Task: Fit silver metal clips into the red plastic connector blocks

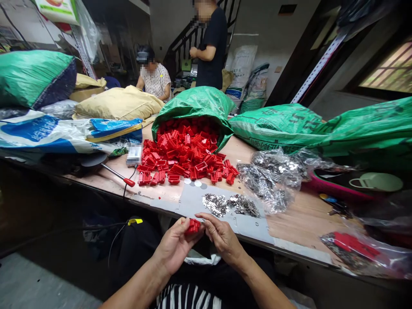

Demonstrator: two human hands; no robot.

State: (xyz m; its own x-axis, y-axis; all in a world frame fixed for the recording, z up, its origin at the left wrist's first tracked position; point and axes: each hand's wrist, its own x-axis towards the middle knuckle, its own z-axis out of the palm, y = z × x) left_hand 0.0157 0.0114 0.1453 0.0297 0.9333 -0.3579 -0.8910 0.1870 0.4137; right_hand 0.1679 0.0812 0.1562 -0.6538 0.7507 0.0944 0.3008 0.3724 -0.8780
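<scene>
My left hand (175,244) is closed around a small red plastic part (193,225), held just below the table's front edge. My right hand (221,237) pinches at the same red part from the right, fingertips touching it. On the table ahead lies a heap of the same red parts (182,156), spilling out of an open green sack (196,105). Two small piles of tiny silver metal pieces (230,204) rest on a grey mat (193,197) right in front of my hands.
A clear plastic bag of metal pieces (273,176) lies right of the heap. Green sacks (322,126), a yellow sack (119,103) and blue-white bags (58,133) crowd the table. A red-tipped tool (119,175) lies at left. Two other people are at the far end.
</scene>
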